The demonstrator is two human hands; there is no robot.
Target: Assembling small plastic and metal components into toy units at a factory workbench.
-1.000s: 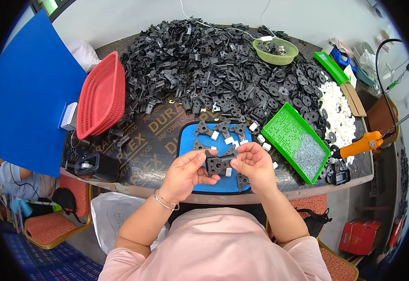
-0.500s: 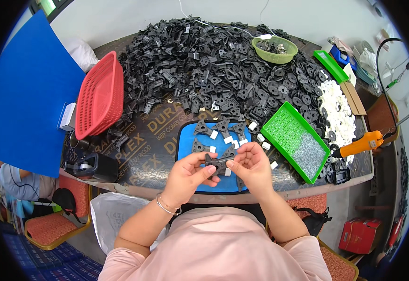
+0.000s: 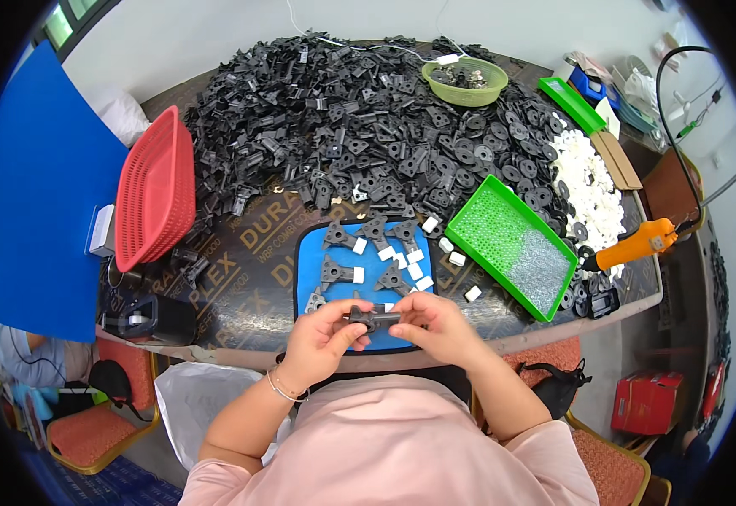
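Head: left hand (image 3: 317,341), right hand (image 3: 445,330) (inturned) pinch black part (image 3: 376,319).

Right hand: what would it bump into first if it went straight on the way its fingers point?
The right hand would likely meet the black part at its fingertips, then the left hand holding the other end; exact depth is unclear.

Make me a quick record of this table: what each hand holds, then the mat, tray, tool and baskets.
Left hand: holding a black part
Right hand: pinching that part's right end
Blue mat: black three-armed parts and white blocks
Green tray: small silvery pieces at its near end
Tool: orange, corded, right of the tray
Red baskets: stacked, at left
Light green basket: beside the black heap
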